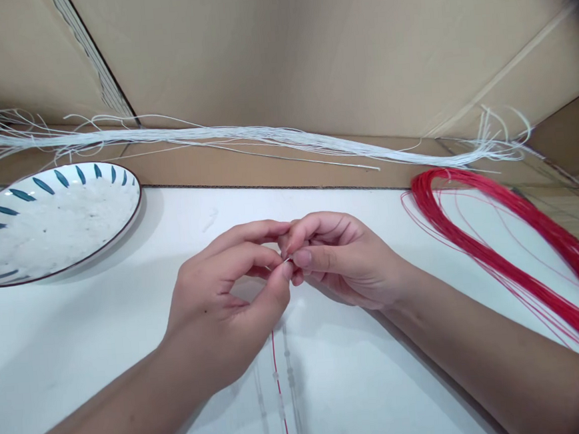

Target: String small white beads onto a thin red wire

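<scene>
My left hand (229, 288) and my right hand (340, 256) meet at the middle, fingertips touching. Between the left thumb and forefinger a short bit of thin white cord (287, 260) shows, running toward the right fingertips. The right thumb and forefinger are pinched together; what lies between them is hidden. Below the left hand a thin red cord (275, 352) comes down toward me, with small clear beads (276, 376) on it. Beside it runs a pale strand (290, 377) with small beads; where both strands end up among the fingers cannot be seen.
At the left stands an oval white plate (135, 206) with blue-green strokes, holding many small clear or white pieces. A bundle of white cords (263, 135) lies along the cardboard (281, 57) at the back. Coiled red cord (492, 248) lies on the white tabletop (362, 378) to the right.
</scene>
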### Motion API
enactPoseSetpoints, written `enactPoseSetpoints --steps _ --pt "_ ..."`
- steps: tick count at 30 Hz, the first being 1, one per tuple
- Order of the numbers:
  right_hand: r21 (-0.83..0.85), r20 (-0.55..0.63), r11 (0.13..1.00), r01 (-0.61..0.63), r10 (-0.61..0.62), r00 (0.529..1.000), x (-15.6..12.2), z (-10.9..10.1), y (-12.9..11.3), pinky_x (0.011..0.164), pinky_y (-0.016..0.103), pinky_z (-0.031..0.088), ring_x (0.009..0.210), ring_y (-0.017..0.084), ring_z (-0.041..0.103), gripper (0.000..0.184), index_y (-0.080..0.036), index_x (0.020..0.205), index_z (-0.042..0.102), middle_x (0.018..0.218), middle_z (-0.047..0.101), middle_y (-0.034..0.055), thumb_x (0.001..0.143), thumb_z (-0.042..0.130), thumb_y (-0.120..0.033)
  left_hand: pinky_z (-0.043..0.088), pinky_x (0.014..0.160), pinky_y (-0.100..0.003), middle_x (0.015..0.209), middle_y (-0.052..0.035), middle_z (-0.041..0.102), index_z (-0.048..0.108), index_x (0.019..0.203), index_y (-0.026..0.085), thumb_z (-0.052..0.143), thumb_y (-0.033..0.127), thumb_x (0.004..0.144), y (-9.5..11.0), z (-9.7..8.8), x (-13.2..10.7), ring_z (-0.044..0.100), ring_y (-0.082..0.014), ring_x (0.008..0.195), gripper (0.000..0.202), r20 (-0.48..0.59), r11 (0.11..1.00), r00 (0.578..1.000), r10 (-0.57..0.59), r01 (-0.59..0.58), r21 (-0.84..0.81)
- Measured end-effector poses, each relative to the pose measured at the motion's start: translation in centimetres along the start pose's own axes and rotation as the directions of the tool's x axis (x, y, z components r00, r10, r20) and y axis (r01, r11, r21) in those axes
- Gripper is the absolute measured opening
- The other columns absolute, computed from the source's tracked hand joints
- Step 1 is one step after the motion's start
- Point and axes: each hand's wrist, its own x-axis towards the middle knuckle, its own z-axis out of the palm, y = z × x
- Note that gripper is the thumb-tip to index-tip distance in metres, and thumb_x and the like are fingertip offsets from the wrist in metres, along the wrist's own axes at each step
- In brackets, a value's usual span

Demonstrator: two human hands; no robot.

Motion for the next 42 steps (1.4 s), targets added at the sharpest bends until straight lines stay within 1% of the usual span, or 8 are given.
enactPoseSetpoints --steps 6,10,17,23,28,34,38,42 --pt "-0.031 -0.020 0.997 0.068 -0.069 0.997 0.1 0.1 0.2 0.066 0.025 0.058 0.067 0.011 0.068 0.012 -0.019 0.082 0.069 0.072 0.070 -0.0015 0.079 0.080 -0.014 0.057 0.085 -0.023 0.114 0.0019 0.073 0.071 0.076 0.025 0.067 0.015 0.086 0.1 0.0 -0.1 0.071 -0.0156 0.101 0.014 0.007 1.000 1.000 -0.012 0.012 0.000" --pt "-0.034 -0.012 0.998 0.061 -0.061 0.998 0.0 0.0 0.3 0.069 0.026 0.058 0.070 0.011 0.068 0.012 -0.019 0.084 0.068 0.074 0.070 -0.0016 0.081 0.079 -0.015 0.056 0.087 -0.020 0.117 0.0026 0.072 0.072 0.078 0.026 0.068 0.016 0.086 0.0 0.1 0.0 0.070 -0.0144 0.105 0.014 0.021 0.999 0.999 -0.031 0.031 -0.039" --pt "-0.008 0.027 0.997 0.075 -0.075 0.997 0.0 -0.2 0.4 0.072 0.026 0.057 0.073 0.011 0.069 0.011 -0.019 0.085 0.068 0.078 0.071 -0.0009 0.083 0.075 -0.011 0.056 0.090 -0.023 0.116 0.0021 0.073 0.073 0.077 0.026 0.069 0.017 0.087 0.0 0.0 0.0 0.069 -0.0157 0.106 0.014 0.027 0.997 0.999 -0.045 0.046 -0.059" --pt "-0.127 -0.007 0.984 0.125 -0.127 0.992 -0.1 -0.2 0.5 0.072 0.030 0.056 0.073 0.013 0.068 0.010 -0.019 0.085 0.069 0.075 0.069 -0.0005 0.082 0.077 -0.013 0.056 0.089 -0.021 0.119 0.0032 0.072 0.072 0.077 0.026 0.067 0.019 0.088 -0.2 0.0 0.0 0.069 -0.0151 0.108 0.014 0.043 0.999 0.998 -0.040 0.040 -0.006" --pt "-0.229 0.014 0.956 0.182 -0.184 0.983 0.0 -0.5 0.2 0.070 0.026 0.057 0.074 0.012 0.069 0.011 -0.018 0.086 0.072 0.078 0.072 0.0010 0.082 0.075 -0.008 0.057 0.070 -0.017 0.122 0.0036 0.071 0.072 0.078 0.027 0.066 0.021 0.089 -0.2 -0.1 0.0 0.068 -0.0157 0.110 0.015 0.067 0.997 0.996 -0.062 0.060 0.039" --pt "-0.210 0.017 0.975 0.069 -0.067 0.998 0.3 -1.4 -0.1 0.068 0.023 0.056 0.071 0.011 0.068 0.011 -0.016 0.084 0.074 0.076 0.073 0.0015 0.079 0.076 -0.006 0.056 0.060 -0.015 0.122 0.0019 0.071 0.072 0.076 0.026 0.063 0.018 0.089 -0.1 -0.1 0.0 0.070 -0.0155 0.105 0.018 0.096 0.992 0.991 -0.095 0.086 0.090" --pt "-0.156 0.045 0.988 -0.002 0.009 0.999 0.3 -1.9 -0.1 0.071 0.027 0.055 0.071 0.012 0.067 0.010 -0.015 0.083 0.074 0.075 0.072 0.0022 0.078 0.078 -0.007 0.059 0.069 -0.017 0.124 0.0003 0.070 0.075 0.076 0.026 0.064 0.022 0.089 -0.2 0.0 0.1 0.069 -0.0181 0.112 0.017 0.139 0.989 0.979 -0.147 0.146 0.021" --pt "-0.094 0.002 0.996 -0.006 0.006 1.000 0.3 -1.6 0.1 0.072 0.029 0.055 0.072 0.013 0.068 0.012 -0.016 0.086 0.072 0.076 0.072 0.0022 0.079 0.077 -0.008 0.060 0.078 -0.021 0.128 -0.0005 0.068 0.078 0.076 0.028 0.072 0.034 0.086 0.2 0.2 0.4 0.066 -0.0212 0.118 0.013 0.139 0.936 0.942 -0.305 0.323 -0.138"
